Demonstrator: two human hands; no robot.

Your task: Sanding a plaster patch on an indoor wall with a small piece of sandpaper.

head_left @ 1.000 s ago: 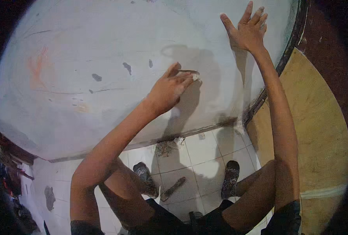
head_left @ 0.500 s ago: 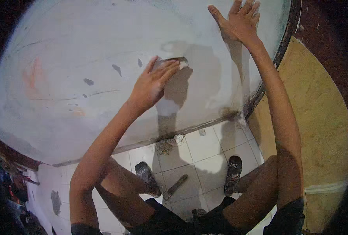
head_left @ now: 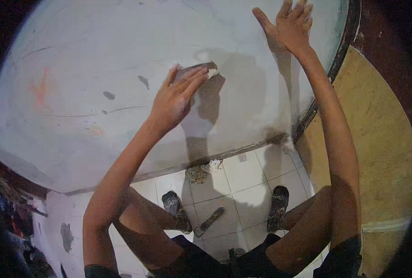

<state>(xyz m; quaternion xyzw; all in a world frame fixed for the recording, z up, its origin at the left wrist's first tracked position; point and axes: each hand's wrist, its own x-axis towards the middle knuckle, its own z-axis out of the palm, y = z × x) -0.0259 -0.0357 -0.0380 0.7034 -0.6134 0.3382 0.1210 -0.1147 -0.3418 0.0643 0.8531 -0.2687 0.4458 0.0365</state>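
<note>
The left hand [head_left: 172,101] grasps a dark sheet [head_left: 197,67], perhaps sandpaper, against the white wall [head_left: 99,51]. The right hand [head_left: 290,31], fingers spread over the wall, grasps nothing.

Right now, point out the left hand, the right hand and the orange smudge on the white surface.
Left hand [head_left: 172,99], head view: back of the hand.
Right hand [head_left: 290,33], head view: back of the hand, below the fingers.
Orange smudge [head_left: 41,92], head view: middle of the stain.
</note>
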